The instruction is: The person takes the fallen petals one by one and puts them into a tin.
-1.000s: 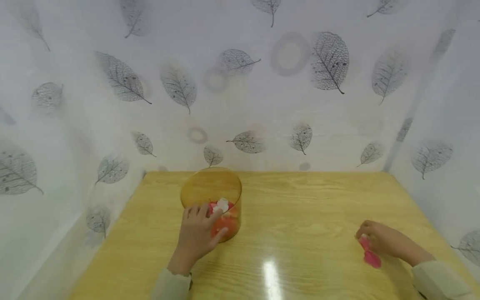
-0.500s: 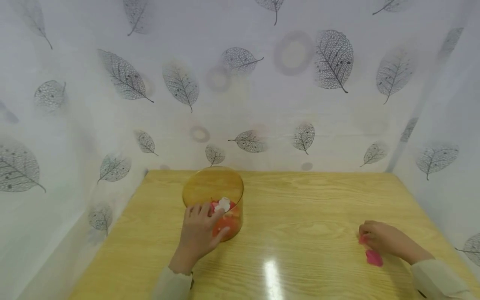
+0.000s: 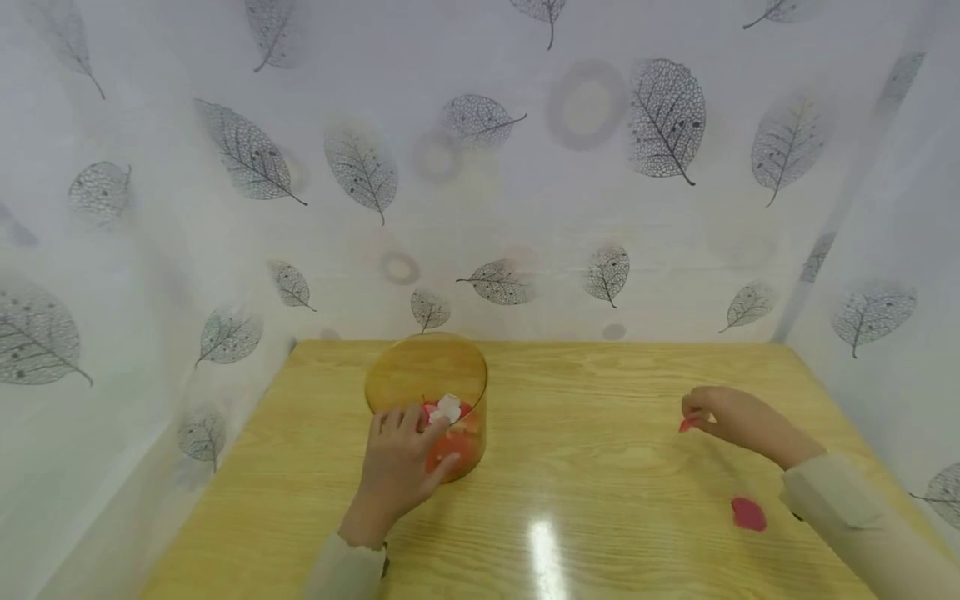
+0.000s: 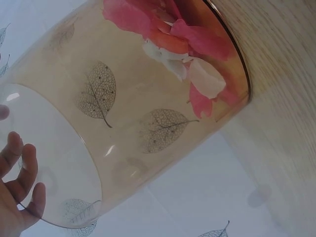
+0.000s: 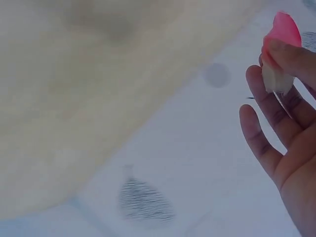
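Note:
A see-through amber jar (image 3: 420, 365) stands on the left side of the table. Pink, red and white petals (image 4: 205, 42) lie in its bottom. My left hand (image 3: 399, 467) holds the jar at its near rim, fingers bent over the edge, thumb spread along the outside. Raised over the right of the table, my right hand (image 3: 738, 421) pinches a petal (image 5: 284, 29), pink with a pale base, between thumb and fingertips. The other fingers are loosely bent in the right wrist view. A single magenta petal (image 3: 748, 513) lies on the wood below the right forearm.
The light wooden table (image 3: 600, 450) reaches back to a whitish leaf-printed curtain (image 3: 525, 192), which also closes off both sides. A bright light reflection shows on the table's front middle.
My right hand picked up the pink petal beside the magenta one and has lifted it away, up and leftward. The magenta petal stays on the table. My left hand keeps its place on the jar.

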{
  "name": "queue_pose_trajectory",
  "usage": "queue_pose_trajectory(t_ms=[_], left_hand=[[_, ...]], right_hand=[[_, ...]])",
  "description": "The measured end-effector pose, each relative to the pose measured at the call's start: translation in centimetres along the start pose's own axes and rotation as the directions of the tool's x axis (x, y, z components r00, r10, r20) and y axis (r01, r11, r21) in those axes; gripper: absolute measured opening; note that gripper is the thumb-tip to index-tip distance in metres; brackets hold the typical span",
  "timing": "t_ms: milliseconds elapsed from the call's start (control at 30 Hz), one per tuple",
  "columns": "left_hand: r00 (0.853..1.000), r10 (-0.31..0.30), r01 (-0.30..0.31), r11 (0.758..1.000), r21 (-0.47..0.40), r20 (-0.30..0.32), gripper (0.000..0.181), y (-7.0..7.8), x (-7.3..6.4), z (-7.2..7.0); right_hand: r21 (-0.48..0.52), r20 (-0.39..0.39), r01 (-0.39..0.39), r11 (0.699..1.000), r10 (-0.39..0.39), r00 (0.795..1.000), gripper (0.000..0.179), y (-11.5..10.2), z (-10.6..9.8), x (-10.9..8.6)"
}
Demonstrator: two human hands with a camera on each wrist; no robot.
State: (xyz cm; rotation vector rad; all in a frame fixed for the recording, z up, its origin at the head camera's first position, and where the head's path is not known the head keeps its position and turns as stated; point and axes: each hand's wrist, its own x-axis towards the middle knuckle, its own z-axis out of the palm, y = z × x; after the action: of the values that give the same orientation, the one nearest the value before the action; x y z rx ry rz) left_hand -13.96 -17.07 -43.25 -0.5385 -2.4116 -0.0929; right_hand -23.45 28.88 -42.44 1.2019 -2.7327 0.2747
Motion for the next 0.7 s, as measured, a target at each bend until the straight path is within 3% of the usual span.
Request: queue_pose_trajectory(t_ms=[167, 400, 567, 700], left_hand=[[1.000, -0.005, 0.004, 1.000, 0.004, 0.008, 0.041, -0.1, -0.1, 0.1], [1.000, 0.015, -0.015, 1.000, 0.014, -0.001, 0.043, -0.2, -0.1, 0.0], [1.000, 0.007, -0.007, 1.000, 0.008, 0.015, 0.043, -0.2, 0.0, -0.2], [1.000, -0.002, 0.001, 1.000, 0.002, 0.029, 0.044, -0.3, 0.0, -0.3]], right_hand=[[-0.007, -0.019, 0.026, 1.000, -0.026, 0.999, 0.015, -2.6, -2.8, 7.0], [0.042, -0.087, 0.191, 0.981, -0.187, 0.979, 0.007, -8.7, -5.3, 16.8], [0.058, -0.122, 0.338, 0.939, -0.330, 0.936, 0.006, -13.2, -5.0, 22.2], [0.051, -0.038, 0.386, 0.921, -0.384, 0.922, 0.004, -16.6, -3.6, 25.4]])
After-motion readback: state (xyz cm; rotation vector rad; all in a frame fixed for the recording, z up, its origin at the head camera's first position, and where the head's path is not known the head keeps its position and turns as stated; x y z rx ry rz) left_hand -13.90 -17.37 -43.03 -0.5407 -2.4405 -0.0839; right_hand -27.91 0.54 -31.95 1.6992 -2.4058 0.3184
